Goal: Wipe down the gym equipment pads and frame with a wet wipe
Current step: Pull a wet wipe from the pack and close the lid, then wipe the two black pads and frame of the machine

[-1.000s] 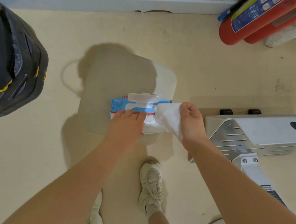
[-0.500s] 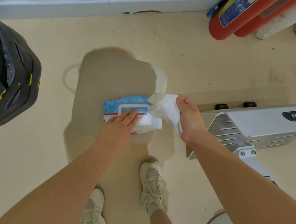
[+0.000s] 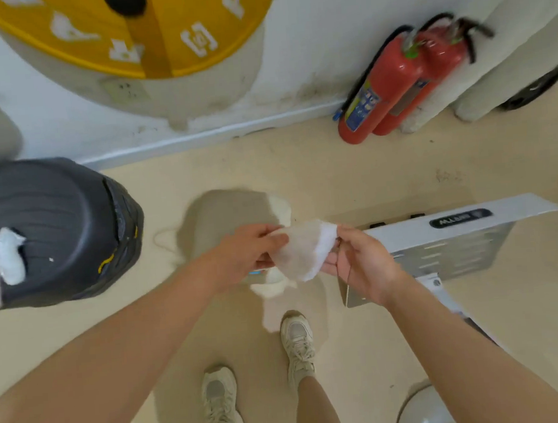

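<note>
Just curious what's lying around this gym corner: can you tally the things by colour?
Red: 2, fire extinguishers
White: 2, wet wipe, machine frame
Dark grey: 1, pad
Yellow: 1, wall disc
Total: 6

Wipe pack probably behind hands.

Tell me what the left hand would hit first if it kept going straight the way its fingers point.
The left hand points rightward and already pinches the thin white wet wipe, so that comes first. Just beyond is the right hand gripping the wipe's other edge, seemingly at a similar height, though depth is unclear.
</note>
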`<action>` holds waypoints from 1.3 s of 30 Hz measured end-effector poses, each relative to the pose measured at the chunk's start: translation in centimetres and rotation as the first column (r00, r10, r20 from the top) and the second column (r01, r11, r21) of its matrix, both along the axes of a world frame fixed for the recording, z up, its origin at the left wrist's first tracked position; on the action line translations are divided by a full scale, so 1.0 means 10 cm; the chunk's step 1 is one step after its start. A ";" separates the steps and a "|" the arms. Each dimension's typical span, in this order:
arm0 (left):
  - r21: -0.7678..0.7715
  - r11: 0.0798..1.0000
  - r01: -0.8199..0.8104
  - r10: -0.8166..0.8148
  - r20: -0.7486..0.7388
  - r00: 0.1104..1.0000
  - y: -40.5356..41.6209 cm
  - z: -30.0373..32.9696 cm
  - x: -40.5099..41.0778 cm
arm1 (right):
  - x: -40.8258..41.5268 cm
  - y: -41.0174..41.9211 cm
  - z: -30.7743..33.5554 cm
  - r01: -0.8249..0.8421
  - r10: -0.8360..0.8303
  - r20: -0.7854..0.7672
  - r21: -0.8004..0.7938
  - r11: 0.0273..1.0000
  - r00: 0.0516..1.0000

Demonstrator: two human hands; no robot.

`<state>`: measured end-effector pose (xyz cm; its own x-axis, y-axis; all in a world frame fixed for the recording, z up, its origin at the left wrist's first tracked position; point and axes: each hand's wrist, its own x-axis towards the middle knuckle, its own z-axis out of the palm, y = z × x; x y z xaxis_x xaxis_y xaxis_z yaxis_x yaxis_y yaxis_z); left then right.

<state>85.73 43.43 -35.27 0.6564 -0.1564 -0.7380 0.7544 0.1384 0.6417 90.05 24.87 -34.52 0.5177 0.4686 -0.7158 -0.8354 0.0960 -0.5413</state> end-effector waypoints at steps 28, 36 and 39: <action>0.357 0.304 0.883 -0.834 0.549 0.066 -4.06 2.70 -3.11 | -5.61 -3.34 2.53 0.695 -0.472 0.533 -0.370 0.616 0.702; 0.387 0.398 0.832 -0.832 0.534 0.150 -5.24 2.50 -5.01 | -7.15 -4.40 2.45 0.935 -0.902 0.386 -0.352 0.048 0.192; 0.422 0.463 0.779 -0.830 0.513 0.216 -5.52 2.48 -5.57 | -7.35 -4.58 2.52 0.917 -0.875 0.431 -0.398 0.035 0.221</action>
<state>30.06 -11.76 -10.50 0.4540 -0.8457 -0.2805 -0.1065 -0.3640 0.9253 16.53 -20.96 -9.36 0.3056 -0.7823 -0.5428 -0.2763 0.4726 -0.8368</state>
